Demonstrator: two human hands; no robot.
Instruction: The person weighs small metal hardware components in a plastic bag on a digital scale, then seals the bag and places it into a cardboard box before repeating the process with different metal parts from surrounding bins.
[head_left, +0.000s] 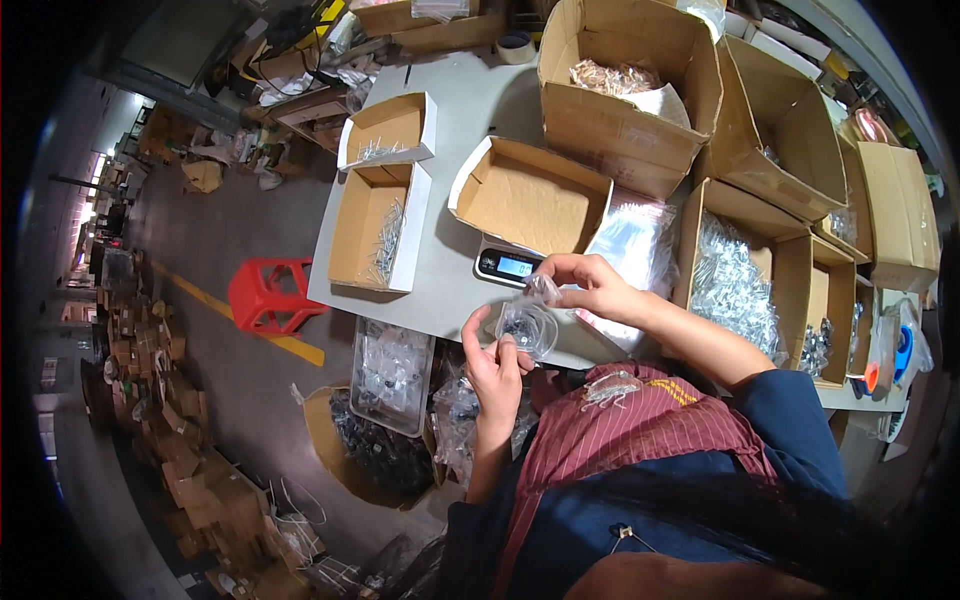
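Between my hands hangs a small clear plastic bag with a clear coil and small dark pieces inside. My right hand pinches the bag's gathered top. Lower down, my left hand is closed on the bag's side, thumb against it and the index finger raised. Just beyond the bag sits a digital scale with a lit display. An open cardboard tray rests on the scale and looks bare inside. Beside it, to the right, lies a stack of clear plastic bags.
Two white-sided boxes of metal screws, a near one and a far one, stand left on the grey table. Tall cartons and a box of clear packets line the right. Below are a plastic bin and red stool.
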